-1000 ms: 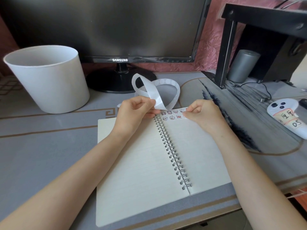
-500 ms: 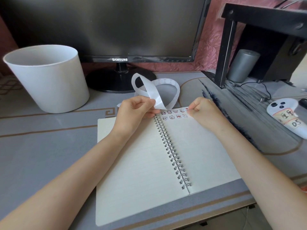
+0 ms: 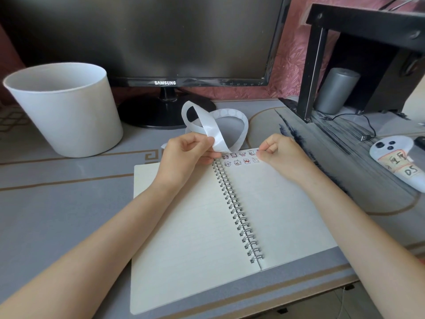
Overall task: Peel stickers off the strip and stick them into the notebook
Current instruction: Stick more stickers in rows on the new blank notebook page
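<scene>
An open spiral notebook (image 3: 190,229) lies on the desk, its wire binding running down the middle. Two short rows of small cartoon stickers (image 3: 240,158) sit at the top of its right page. A long white sticker strip (image 3: 212,128) curls in loops just beyond the notebook's top edge. My left hand (image 3: 186,155) grips one end of the strip above the binding's top. My right hand (image 3: 278,153) rests at the top of the right page with fingers curled, thumb and fingertips pressed together at the rows' right end; whether a sticker is under them is hidden.
A white bucket (image 3: 66,111) stands at the back left. A Samsung monitor (image 3: 147,40) on its round stand fills the back. A black shelf frame (image 3: 312,65) and grey cylinder (image 3: 335,88) stand at the right, with a white controller (image 3: 400,162) and a cable near it.
My right hand has shifted slightly up and right along the top of the page, to the end of the sticker rows. My left hand and the strip have stayed put.
</scene>
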Demonstrator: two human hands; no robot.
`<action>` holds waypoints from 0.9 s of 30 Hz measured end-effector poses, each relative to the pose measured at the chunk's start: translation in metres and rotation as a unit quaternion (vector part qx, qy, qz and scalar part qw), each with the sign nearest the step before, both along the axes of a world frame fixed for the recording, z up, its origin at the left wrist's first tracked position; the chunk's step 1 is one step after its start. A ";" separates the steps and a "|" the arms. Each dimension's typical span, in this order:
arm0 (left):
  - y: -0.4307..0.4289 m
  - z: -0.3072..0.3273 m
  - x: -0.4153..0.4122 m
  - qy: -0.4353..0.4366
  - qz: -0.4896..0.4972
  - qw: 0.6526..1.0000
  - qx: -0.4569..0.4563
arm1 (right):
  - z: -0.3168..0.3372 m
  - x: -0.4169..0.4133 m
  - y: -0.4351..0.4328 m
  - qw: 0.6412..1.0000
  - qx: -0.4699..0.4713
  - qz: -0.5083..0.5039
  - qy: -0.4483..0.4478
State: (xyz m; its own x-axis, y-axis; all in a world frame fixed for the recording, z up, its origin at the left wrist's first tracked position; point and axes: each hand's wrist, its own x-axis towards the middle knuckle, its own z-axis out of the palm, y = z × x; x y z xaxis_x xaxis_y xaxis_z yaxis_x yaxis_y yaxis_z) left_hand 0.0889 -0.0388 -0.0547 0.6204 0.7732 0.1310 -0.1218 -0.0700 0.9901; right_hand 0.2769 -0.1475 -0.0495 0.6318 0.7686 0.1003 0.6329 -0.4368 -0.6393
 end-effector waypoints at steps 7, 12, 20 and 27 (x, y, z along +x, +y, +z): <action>0.000 0.001 -0.001 -0.001 -0.001 1.000 0.002 | 0.013 -0.041 0.001 0.969 0.190 0.155 -0.005; -0.003 0.003 -0.001 -0.009 -0.018 1.000 0.007 | 0.007 -0.050 0.005 0.954 0.198 0.175 -0.143; -0.005 0.004 -0.002 0.009 -0.061 0.997 0.044 | 0.011 -0.054 0.005 0.955 0.250 0.141 0.068; -0.005 0.001 -0.002 0.010 -0.062 0.995 0.072 | 0.008 -0.055 0.006 0.945 0.260 0.159 0.120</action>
State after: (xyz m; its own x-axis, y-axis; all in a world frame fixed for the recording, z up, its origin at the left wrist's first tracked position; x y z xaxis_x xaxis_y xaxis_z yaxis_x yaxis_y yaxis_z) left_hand 0.0869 -0.0434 -0.0535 0.7136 0.6646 0.2215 -0.1183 -0.1973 0.9732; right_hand 0.2223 -0.1413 -0.0417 0.4306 0.8090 0.4002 0.4887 0.1638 -0.8569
